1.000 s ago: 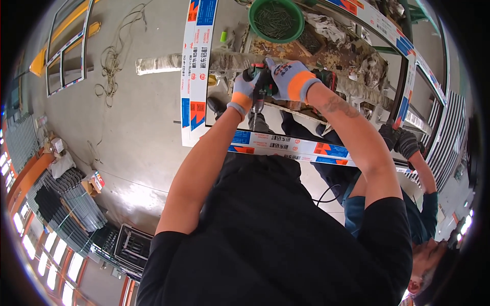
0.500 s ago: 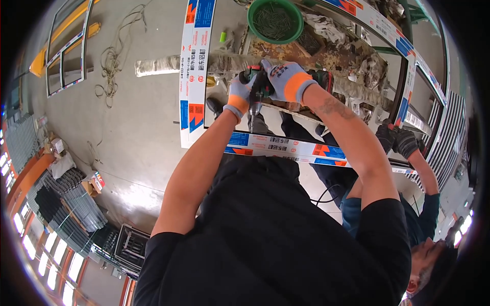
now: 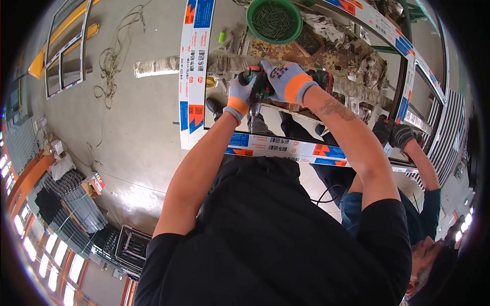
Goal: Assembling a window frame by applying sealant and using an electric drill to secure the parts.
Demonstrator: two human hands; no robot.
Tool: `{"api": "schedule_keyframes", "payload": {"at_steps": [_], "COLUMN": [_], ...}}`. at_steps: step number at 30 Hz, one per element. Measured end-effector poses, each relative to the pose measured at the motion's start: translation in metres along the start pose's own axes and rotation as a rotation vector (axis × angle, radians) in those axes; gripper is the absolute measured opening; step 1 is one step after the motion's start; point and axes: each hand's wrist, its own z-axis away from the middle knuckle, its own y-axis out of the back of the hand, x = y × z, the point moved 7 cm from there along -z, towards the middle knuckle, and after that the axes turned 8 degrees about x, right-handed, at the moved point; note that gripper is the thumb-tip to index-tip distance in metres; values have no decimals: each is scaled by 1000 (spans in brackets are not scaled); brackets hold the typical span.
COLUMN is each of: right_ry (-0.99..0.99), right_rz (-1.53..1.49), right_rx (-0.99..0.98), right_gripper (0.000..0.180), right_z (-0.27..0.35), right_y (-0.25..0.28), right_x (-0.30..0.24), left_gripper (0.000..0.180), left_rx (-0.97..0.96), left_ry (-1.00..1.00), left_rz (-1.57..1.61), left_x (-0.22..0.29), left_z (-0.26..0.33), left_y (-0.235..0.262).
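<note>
A green and black power drill (image 3: 254, 109) is gripped between both of my gloved hands. My left hand (image 3: 239, 94), in a grey and orange glove, closes around its front part. My right hand (image 3: 288, 81), gloved alike, is wrapped at its back end; the fingers are partly hidden. The drill's bit points toward me and reaches the near bar of a large window frame (image 3: 193, 109); whether the tip touches cannot be made out. Printed white, blue and orange film covers the frame, which lies on a cluttered work stand (image 3: 265, 51).
A green basin (image 3: 249, 23) of long screws stands beyond my hands. On the right, a co-worker's dark gloved hands (image 3: 400, 134) are at the frame's right corner. Rope (image 3: 108, 66) lies on the floor at left, near a smaller frame (image 3: 83, 60). Stacked profiles (image 3: 71, 204) stand lower left.
My hands and the drill stay almost in place. The co-worker's hands have shifted slightly at the right corner.
</note>
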Motion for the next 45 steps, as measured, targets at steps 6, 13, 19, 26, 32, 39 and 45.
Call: {"api": "schedule_keyframes", "payload": {"at_steps": [6,13,19,26,32,39,45], "right_ry": [-21,6,-2,-52,166,-9,90], "right_rz": [-5,-25,-82,-203,-1488,-1219,-1515], "right_rx": [-54,79,57,36,-193,-431,-592], "right_gripper": [86,89,101,75,28,38,51], "right_z": [2,7,10,2,5,-4,-14], "right_y": [-1,-5,-19,6,-65,-34,-47], "right_x": [1,-5,-7,0,24,23,16], "left_gripper": [22,20,23,46,72,96,89], "left_rx": [41,53,137,93,-46,377,408], "left_ry": [-42,-126,-67,-292,-852,-784,-632], "left_rz": [-138,-212,-183,-490,-1495,-1690,-1671], "left_x": [9,18,0,49,133,179,187], "left_z": [8,24,22,45,48,-1,4], "left_y": [-6,-12,8,-11,-48,54,32]}}
